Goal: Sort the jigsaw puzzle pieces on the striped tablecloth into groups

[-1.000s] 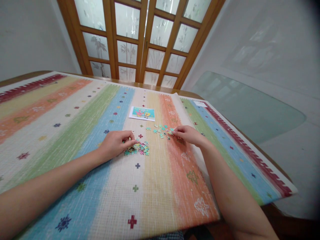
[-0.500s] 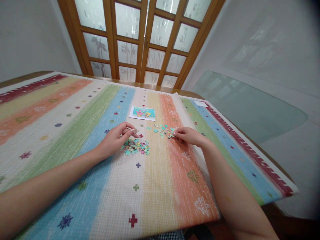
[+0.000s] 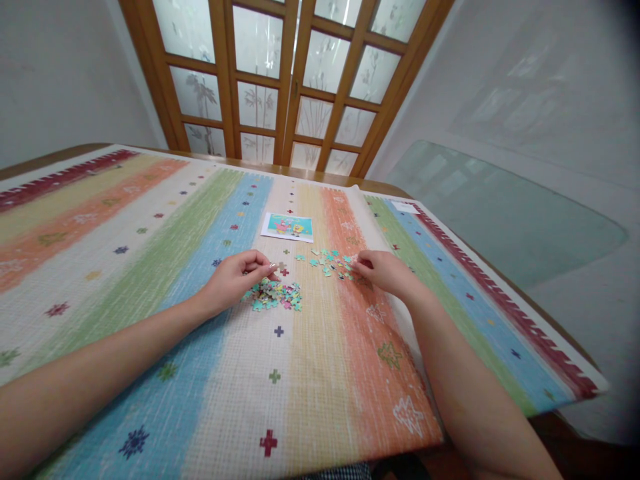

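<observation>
My left hand (image 3: 245, 277) is closed in a pinch, with a small greyish-beige jigsaw piece (image 3: 281, 266) at its fingertips. Just below it lies a heap of jigsaw pieces (image 3: 273, 295), mostly teal with pink and yellow bits, overlapping one another. My right hand (image 3: 377, 268) is also pinched, its fingertips at the right edge of a looser spread of jigsaw pieces (image 3: 327, 261). What lies between those fingers is too small to make out. Beyond both groups rests a picture card (image 3: 287, 227) with pink and yellow cartoon figures on teal.
A striped, patterned cloth (image 3: 320, 373) covers the table. A small white paper (image 3: 405, 208) lies toward the far right. Behind the table stand wooden doors (image 3: 225, 80) with frosted panes. A glass panel (image 3: 500, 207) is beside the right wall.
The view has shifted slightly. My left fingers have turned a little, and the pale jigsaw piece stands out more clearly at their tips. My right hand stays by the spread pieces.
</observation>
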A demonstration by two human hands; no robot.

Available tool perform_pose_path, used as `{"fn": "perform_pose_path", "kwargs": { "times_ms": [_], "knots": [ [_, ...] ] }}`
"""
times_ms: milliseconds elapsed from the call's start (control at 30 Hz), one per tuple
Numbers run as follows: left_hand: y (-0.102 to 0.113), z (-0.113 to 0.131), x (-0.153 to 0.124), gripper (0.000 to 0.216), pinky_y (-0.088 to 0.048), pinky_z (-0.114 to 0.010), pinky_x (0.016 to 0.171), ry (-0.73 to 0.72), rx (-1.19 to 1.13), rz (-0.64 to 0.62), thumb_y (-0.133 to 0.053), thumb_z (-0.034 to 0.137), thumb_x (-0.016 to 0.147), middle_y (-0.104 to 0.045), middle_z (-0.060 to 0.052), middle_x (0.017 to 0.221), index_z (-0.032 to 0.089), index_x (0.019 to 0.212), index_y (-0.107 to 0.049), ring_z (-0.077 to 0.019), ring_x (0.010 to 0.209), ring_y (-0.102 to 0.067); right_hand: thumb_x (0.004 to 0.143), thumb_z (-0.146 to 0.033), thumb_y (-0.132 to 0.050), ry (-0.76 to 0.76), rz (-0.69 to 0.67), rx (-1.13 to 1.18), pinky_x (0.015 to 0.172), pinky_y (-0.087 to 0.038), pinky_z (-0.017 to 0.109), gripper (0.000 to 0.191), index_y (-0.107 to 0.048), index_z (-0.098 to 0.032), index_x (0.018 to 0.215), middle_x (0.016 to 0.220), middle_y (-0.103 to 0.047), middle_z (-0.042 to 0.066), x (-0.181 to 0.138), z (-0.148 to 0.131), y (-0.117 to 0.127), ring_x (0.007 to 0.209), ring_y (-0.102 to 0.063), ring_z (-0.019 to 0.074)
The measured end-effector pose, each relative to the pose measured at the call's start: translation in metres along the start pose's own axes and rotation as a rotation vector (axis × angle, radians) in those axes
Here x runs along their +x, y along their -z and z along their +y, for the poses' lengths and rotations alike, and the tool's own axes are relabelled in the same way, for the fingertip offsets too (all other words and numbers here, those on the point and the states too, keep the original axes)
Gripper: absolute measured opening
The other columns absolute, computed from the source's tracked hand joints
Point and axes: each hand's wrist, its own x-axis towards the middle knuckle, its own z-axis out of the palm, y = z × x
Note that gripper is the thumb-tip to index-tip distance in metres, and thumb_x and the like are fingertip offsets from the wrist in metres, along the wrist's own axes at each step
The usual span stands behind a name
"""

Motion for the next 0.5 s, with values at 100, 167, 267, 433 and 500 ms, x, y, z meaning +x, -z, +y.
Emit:
{"fn": "perform_pose_path", "kwargs": {
  "times_ms": [100, 167, 267, 433, 500],
  "knots": [
    [-0.002, 0.002, 0.000, 0.035, -0.050, -0.029, 0.071, -0.027, 0.003, -0.027, -0.061, 0.053, 0.091, -0.078, -0.008, 0.092, 0.018, 0.090, -0.064, -0.0190, 0.082, -0.071, 0.098, -0.038, -0.051, 0.180, 0.117, 0.146, 0.061, -0.031, 0.029, 0.030, -0.059, -0.020, 0.076, 0.072, -0.063, 0.003, -0.004, -0.031, -0.001, 0.067, -0.053, 0.0160],
    [-0.004, 0.003, -0.001, 0.034, -0.051, -0.029, 0.070, -0.052, 0.040, -0.044, -0.059, 0.051, 0.093, -0.077, -0.007, 0.090, 0.018, 0.091, -0.066, -0.0187, 0.081, -0.070, 0.100, -0.042, -0.049, 0.292, 0.098, 0.306, 0.063, -0.034, 0.028, 0.034, -0.060, -0.020, 0.077, 0.074, -0.063, 0.003, -0.008, -0.056, -0.005, 0.068, -0.054, 0.0155],
    [-0.008, 0.007, -0.003, 0.031, -0.050, -0.029, 0.071, -0.103, 0.153, -0.042, -0.058, 0.047, 0.095, -0.074, -0.005, 0.086, 0.018, 0.089, -0.068, -0.0176, 0.078, -0.067, 0.102, -0.042, -0.044, 0.359, 0.017, 0.512, 0.066, -0.038, 0.027, 0.035, -0.067, -0.020, 0.086, 0.072, -0.063, 0.002, -0.015, -0.090, -0.015, 0.069, -0.057, 0.0150],
    [-0.010, 0.010, -0.007, 0.027, -0.047, -0.031, 0.075, -0.300, 0.382, 0.015, -0.056, 0.041, 0.099, -0.069, -0.003, 0.084, 0.019, 0.088, -0.067, -0.0181, 0.081, -0.063, 0.104, -0.050, -0.038, 0.140, -0.247, 0.914, 0.053, -0.038, 0.025, 0.048, -0.063, -0.019, 0.077, 0.060, -0.057, 0.000, -0.028, -0.121, -0.030, 0.051, -0.052, 0.0121],
    [-0.009, 0.009, -0.009, 0.026, -0.046, -0.032, 0.077, -0.416, 0.479, 0.023, -0.054, 0.038, 0.100, -0.068, -0.004, 0.085, 0.018, 0.090, -0.067, -0.0190, 0.083, -0.062, 0.104, -0.050, -0.037, 0.057, -0.338, 1.058, 0.048, -0.033, 0.024, 0.049, -0.060, -0.019, 0.074, 0.055, -0.055, -0.001, -0.030, -0.127, -0.034, 0.046, -0.047, 0.0104]
  ]
}}
